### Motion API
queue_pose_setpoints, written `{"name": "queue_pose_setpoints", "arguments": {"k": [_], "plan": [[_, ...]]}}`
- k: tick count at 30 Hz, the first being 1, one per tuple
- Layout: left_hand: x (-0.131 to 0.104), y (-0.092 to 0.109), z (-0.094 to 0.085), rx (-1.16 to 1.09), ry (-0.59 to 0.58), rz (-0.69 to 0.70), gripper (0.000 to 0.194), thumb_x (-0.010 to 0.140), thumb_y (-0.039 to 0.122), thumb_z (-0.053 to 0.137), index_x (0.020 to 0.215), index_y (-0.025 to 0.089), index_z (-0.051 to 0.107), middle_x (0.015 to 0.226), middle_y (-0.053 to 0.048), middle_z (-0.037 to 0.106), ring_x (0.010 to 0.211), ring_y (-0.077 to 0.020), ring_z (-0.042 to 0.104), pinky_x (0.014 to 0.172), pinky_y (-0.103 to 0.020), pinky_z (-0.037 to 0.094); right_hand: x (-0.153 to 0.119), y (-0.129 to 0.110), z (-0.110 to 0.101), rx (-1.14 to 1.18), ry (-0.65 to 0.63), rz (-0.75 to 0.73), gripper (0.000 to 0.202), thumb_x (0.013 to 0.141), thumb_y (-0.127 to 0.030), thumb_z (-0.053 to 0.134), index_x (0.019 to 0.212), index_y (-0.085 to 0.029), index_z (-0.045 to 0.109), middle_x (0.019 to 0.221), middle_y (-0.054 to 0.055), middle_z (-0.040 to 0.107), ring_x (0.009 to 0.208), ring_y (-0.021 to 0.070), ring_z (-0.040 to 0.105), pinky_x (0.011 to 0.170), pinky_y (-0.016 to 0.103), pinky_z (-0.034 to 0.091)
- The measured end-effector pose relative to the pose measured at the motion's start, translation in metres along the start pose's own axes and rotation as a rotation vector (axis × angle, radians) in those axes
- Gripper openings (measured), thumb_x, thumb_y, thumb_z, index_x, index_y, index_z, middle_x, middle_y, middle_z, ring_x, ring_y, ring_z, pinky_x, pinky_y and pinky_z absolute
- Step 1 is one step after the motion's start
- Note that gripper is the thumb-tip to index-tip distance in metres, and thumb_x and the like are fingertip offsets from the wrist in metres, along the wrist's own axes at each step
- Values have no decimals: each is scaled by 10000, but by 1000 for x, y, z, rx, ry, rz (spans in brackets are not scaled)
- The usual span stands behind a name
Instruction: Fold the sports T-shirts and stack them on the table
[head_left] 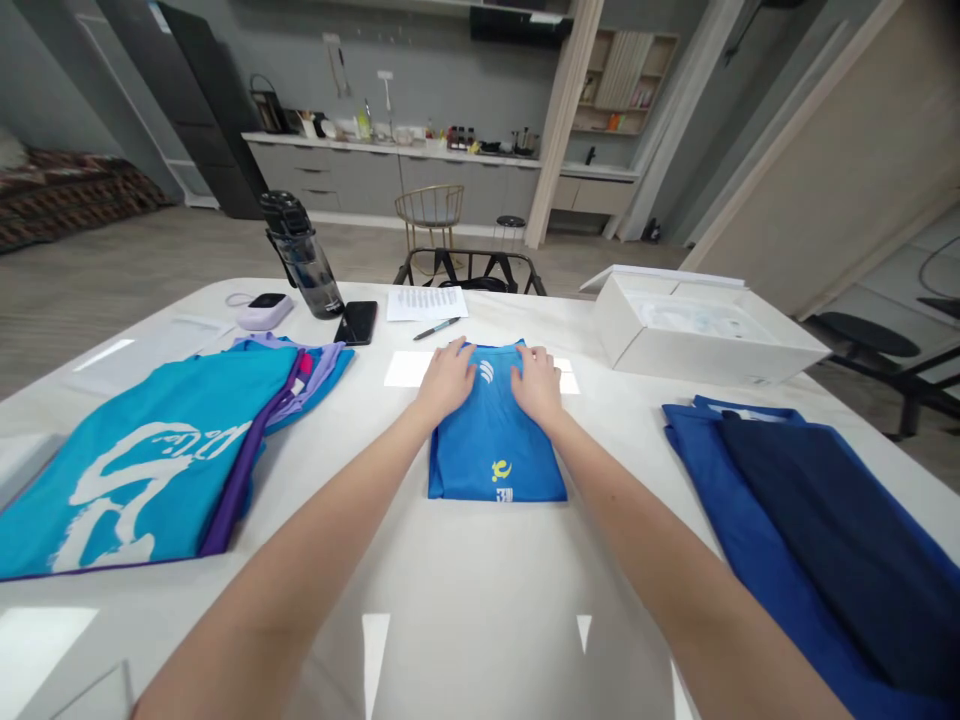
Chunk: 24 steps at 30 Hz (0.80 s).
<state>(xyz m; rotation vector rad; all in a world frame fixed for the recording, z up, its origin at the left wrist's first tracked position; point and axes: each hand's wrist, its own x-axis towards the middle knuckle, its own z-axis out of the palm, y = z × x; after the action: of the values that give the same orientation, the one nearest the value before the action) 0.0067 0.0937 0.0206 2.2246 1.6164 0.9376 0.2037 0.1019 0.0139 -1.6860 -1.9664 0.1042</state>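
In front of me a blue shirt (495, 430) lies folded into a narrow rectangle on the white table. It bears a small white mark near its top and a yellow-and-white print at its lower edge. My left hand (448, 378) rests over its upper left edge, thumb apart from the outstretched fingers. Over the upper right edge lies my right hand (538, 382), its fingers likewise extended. The shirt stays flat on the table under both hands; parts of its top corners are hidden by the fingers.
Left lies a pile of turquoise and purple shirts (172, 450); right, a pile of dark blue clothes (810, 500). Towards the back are a bottle (307, 265), a phone (357, 323), a pen (436, 328), a printed sheet (426, 303) and an open white box (675, 335). A chair (471, 270) stands beyond.
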Motion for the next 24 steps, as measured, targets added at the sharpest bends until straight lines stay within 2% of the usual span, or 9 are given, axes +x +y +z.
{"name": "queue_pose_setpoints", "arguments": {"k": [3,5,10,14,17,20,24], "plan": [[-7,12,14,100,-230,6,454,1001,312,445,1421,171,545,1575,-189,428,1472,-364,367,1204,-615,213,-9,-14,4,-33,-102,-187,435,1020,-254,394,1427,-211,543,1499,158,491,1367,331,426,1132,552,320],[-8,15,24,146,-313,-23,496,1008,340,424,1462,165,519,1610,-187,374,1497,-386,317,1200,-646,178,-9,-17,8,-54,-197,-188,467,1052,-285,316,1480,-239,498,1569,112,441,1444,310,357,1180,593,240],[-7,5,38,177,-259,-19,546,1016,410,395,1530,237,459,1644,-112,333,1537,-339,244,1243,-599,80,-4,-12,20,-143,-355,-30,559,1078,-431,205,1592,-260,344,1655,70,314,1530,301,224,1205,653,141],[-10,1,29,202,-295,20,529,1033,395,361,1532,242,447,1642,-80,348,1534,-289,268,1257,-557,134,-6,-12,17,-207,-384,1,582,1074,-487,169,1608,-295,299,1686,39,228,1549,282,174,1217,645,112],[-26,1,13,85,-180,20,480,1014,298,411,1473,191,505,1566,-100,467,1465,-236,398,1247,-453,249,-15,-13,8,-227,-404,9,593,1068,-536,162,1611,-326,280,1694,35,198,1552,295,163,1200,679,110],[-56,4,-6,-40,-18,-14,399,977,241,472,1350,166,593,1404,-110,605,1321,-214,545,1171,-362,385,-35,-15,-5,-229,-408,1,599,1062,-570,165,1603,-346,291,1697,37,186,1552,312,152,1169,726,121],[-104,16,-25,-77,73,-117,330,958,252,516,1269,200,613,1272,-98,658,1185,-231,618,1072,-378,467,-76,-16,-24,-197,-380,-74,575,1057,-579,238,1570,-354,363,1691,38,215,1545,325,162,1158,728,142]]}}
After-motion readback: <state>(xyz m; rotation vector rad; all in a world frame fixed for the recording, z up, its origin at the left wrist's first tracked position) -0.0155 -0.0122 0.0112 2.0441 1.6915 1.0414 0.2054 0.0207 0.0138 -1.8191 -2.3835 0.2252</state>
